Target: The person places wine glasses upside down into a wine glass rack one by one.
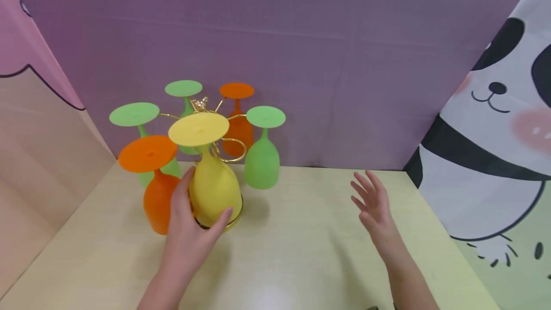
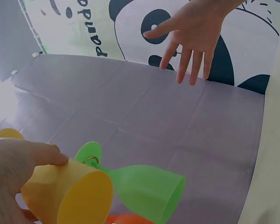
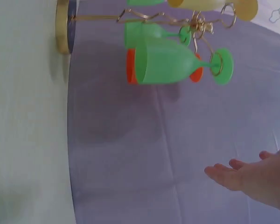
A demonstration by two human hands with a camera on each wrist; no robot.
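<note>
My left hand grips the bowl of a yellow goblet that hangs upside down, its thumb on the near side and its fingers at the left. A gold wire rack stands behind the goblet, on a round base seen in the right wrist view. Other upturned goblets hang around the rack: an orange goblet just left of my left hand, a green goblet to the right, and more green and orange ones behind. Away to the right, my right hand hovers over the table with fingers spread, holding nothing.
The pale wooden table ends against a purple cloth backdrop. A panda-printed cloth hangs along the right side, and a pink printed cloth along the left.
</note>
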